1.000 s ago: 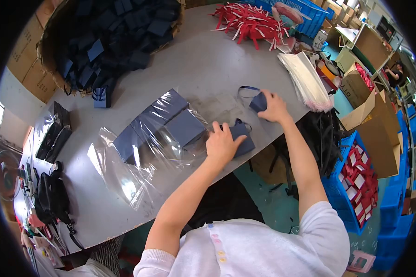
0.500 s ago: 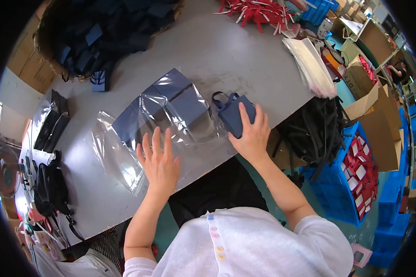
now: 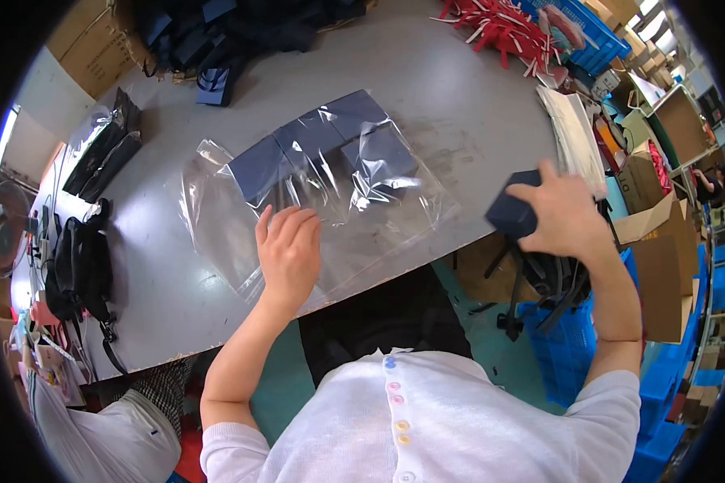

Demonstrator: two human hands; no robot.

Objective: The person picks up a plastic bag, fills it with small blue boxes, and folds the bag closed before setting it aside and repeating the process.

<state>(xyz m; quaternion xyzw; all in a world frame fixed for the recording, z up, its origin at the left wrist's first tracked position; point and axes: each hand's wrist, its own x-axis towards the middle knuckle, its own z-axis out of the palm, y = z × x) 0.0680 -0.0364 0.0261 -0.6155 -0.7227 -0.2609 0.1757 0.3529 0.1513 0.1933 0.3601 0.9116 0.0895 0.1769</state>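
My right hand grips a small dark blue gift bag past the table's right front edge; its motion blurs. My left hand is over the near part of a clear plastic bag, fingers loosely bent and nothing visibly held; the fingertips' contact with the film cannot be made out. Inside the clear bag lie several flat, dark blue gift bags in a row, with another one below the right end.
Dark blue bags are heaped at the back left, one small bag in front. Red ribbon-like pieces lie at the back right. Clear sleeves are stacked at the right edge. A black pouch lies left. Cartons and blue crates stand right.
My right hand has carried the dark blue gift bag rightward, away from the clear bag and over the table edge. My left hand's spread fingers have drawn closer together. The view has shifted.
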